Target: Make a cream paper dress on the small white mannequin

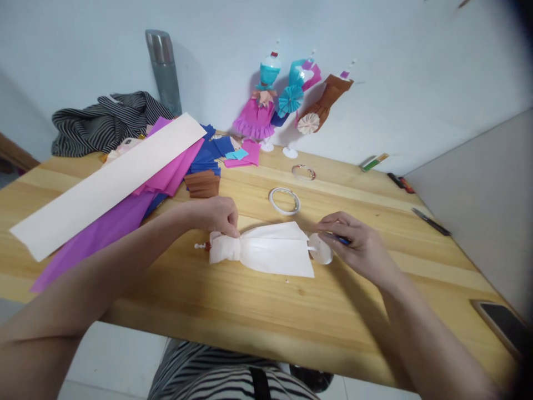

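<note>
A small dress form dressed in a white paper dress (275, 250) lies on its side on the table, its neck to the left and its round white base (321, 250) to the right. My left hand (219, 214) is closed, with its fingertips pressed on the upper edge of the dress at the waist. Just beyond the hem, my right hand (353, 244) curls around a small tool with a blue part (342, 239); most of it is hidden by the fingers, so its kind does not show.
Double-sided tape rolls (285, 201) lie behind the dress. Several dressed forms (258, 111) stand against the wall. At left are a long pale paper strip (112, 183), coloured crepe paper (95, 239), striped cloth (108, 125) and a flask (164, 72). A cutter knife (431, 221) and phone (502, 325) lie right.
</note>
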`<act>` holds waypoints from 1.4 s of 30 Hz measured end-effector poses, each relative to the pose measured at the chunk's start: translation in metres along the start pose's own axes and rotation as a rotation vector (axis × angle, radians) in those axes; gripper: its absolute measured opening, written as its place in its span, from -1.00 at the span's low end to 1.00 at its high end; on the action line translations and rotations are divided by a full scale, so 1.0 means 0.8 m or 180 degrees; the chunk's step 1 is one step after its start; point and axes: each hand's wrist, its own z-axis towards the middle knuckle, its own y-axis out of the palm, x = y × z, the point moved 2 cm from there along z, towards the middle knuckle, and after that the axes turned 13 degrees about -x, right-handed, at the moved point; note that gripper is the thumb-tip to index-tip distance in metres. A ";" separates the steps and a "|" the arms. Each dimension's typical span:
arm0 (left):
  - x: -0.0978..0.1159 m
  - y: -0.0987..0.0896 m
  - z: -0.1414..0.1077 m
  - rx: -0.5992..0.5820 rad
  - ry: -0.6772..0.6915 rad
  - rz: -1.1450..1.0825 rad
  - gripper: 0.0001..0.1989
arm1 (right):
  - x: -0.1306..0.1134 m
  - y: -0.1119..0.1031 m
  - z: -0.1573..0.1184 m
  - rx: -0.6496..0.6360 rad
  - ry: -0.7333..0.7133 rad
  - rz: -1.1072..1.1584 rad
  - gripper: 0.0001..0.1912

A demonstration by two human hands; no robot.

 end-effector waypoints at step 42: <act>-0.045 -0.031 -0.044 0.0636 -0.0020 -0.0957 -0.80 | 0.007 0.034 0.003 0.0222 0.0459 0.0654 -0.82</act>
